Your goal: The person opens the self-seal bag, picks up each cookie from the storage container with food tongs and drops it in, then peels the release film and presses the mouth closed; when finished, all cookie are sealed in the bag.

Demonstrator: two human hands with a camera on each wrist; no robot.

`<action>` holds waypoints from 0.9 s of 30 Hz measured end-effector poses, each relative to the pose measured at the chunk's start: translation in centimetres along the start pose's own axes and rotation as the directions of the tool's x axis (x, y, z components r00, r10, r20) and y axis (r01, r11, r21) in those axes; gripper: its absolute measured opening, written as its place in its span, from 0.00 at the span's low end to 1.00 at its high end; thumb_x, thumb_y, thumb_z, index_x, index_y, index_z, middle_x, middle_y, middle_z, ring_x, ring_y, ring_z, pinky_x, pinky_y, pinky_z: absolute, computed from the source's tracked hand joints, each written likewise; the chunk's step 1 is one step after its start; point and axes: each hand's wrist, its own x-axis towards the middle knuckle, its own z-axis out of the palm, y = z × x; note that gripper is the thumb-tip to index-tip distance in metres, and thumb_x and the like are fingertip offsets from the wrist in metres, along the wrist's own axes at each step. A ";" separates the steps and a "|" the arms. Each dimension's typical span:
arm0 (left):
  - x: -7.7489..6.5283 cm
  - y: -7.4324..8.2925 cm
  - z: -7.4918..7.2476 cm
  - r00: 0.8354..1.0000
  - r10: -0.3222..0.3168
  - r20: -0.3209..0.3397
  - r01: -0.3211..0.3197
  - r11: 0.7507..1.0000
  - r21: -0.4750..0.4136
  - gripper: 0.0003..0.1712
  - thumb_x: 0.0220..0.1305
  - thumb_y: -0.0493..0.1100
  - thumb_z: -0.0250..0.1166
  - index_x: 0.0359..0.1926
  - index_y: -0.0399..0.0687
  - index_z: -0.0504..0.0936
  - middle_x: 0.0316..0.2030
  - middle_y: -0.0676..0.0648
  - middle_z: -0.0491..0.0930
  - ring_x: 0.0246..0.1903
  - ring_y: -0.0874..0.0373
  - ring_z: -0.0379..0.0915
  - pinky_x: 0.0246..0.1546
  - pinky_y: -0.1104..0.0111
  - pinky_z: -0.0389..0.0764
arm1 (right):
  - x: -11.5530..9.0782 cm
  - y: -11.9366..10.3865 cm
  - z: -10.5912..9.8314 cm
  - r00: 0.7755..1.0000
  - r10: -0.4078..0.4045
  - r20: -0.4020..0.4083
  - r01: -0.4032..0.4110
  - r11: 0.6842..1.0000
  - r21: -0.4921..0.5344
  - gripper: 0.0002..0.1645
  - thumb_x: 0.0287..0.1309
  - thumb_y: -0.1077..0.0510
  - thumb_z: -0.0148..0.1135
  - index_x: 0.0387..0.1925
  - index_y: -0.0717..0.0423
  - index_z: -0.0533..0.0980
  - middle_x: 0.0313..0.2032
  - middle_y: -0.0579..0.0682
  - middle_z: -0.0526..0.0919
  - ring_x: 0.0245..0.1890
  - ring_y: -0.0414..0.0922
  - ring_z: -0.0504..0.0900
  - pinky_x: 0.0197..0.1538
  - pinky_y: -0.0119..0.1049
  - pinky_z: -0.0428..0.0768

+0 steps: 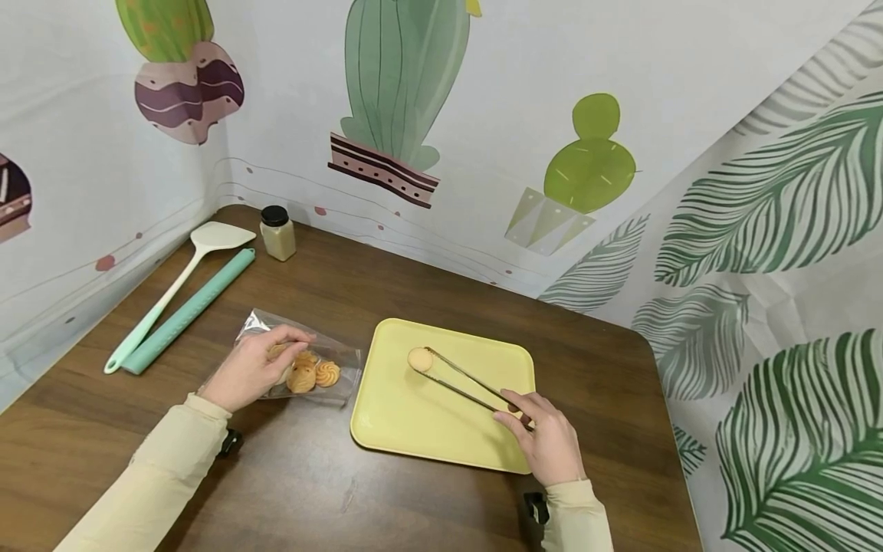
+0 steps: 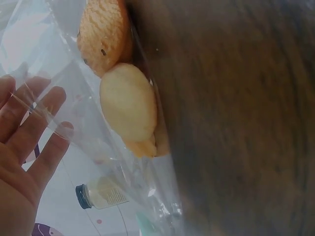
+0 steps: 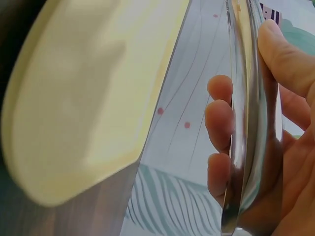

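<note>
My left hand pinches the upper film of a clear plastic bag lying left of the tray. Inside the bag are several cookies, among them a swirled one. My right hand grips metal tongs by the handle end, fingers on one side and thumb on the other. Between the tips of the tongs is a small round pale cookie, over the left part of the yellow tray.
A white spatula with a mint handle lies beside a teal rod at the left. Behind them stands a small black-lidded jar. The wooden table meets a printed cloth wall at the back.
</note>
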 end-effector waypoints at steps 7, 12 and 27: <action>0.0 0.1 -0.1 1.000 -0.009 0.008 0.009 1.000 -0.006 0.08 0.68 0.35 0.62 0.46 0.47 0.82 0.44 0.48 0.85 0.37 0.59 0.79 0.34 0.64 0.79 | 0.9 -0.6 0.8 1.000 -0.029 0.006 0.029 0.999 0.020 0.23 0.49 0.49 0.75 0.50 0.47 0.83 0.34 0.41 0.83 0.27 0.34 0.74 0.22 0.28 0.69; 0.1 0.2 -0.2 1.000 -0.009 0.012 0.009 1.000 -0.008 0.08 0.68 0.35 0.62 0.46 0.47 0.82 0.43 0.48 0.85 0.34 0.57 0.79 0.32 0.65 0.79 | 1.5 -1.0 1.3 0.999 -0.028 0.016 0.027 0.999 0.038 0.22 0.51 0.48 0.73 0.50 0.47 0.83 0.33 0.40 0.82 0.27 0.34 0.74 0.22 0.28 0.69; 0.0 0.0 -0.1 1.000 -0.003 0.006 0.003 1.000 -0.003 0.08 0.68 0.36 0.61 0.45 0.49 0.82 0.44 0.49 0.85 0.37 0.56 0.80 0.33 0.64 0.79 | 2.5 -2.1 1.9 0.997 -0.065 0.031 0.063 0.996 0.065 0.22 0.53 0.46 0.72 0.49 0.46 0.83 0.33 0.40 0.83 0.27 0.33 0.74 0.23 0.27 0.69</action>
